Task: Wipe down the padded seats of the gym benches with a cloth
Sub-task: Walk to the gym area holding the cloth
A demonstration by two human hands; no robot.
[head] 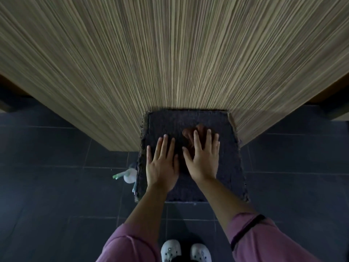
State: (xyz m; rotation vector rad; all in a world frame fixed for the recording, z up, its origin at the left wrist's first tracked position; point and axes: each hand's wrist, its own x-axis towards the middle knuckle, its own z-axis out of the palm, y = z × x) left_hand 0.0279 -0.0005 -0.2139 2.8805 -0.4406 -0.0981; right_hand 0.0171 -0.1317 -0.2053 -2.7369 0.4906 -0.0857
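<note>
Dark floor tiles point(56, 186) fill the lower half of the frame, and a striped wood panel point(170, 53) rises behind, across the whole upper part. At the centre of the frame, against the foot of that panel, sits the padded seat point(232, 167), a dark square pad with a rough, worn edge.

A reddish-brown cloth point(196, 132) lies on the seat just right of its middle, bunched and mostly hidden. It is covered by the right hand point(203, 157), whose fingers are spread and laid flat over it. The left hand point(162, 163) rests flat on the bare pad just beside, fingers straight and slightly apart; nothing is pinched or gripped by either hand.

The wiping stroke is judged to be under way. For it to be done well, the cloth should be kept flat under the palm so that it does not ball up, and pressure should be even. Overlapping passes are advised, carried out to the frayed edges and corners, where the cloth could snag. The left hand may serve to steady the pad.

A spray bottle point(129, 175) stands on the floor at the seat's left edge. Purple sleeves point(251, 237) and white shoes point(170, 250) are seen at the bottom of the frame.
</note>
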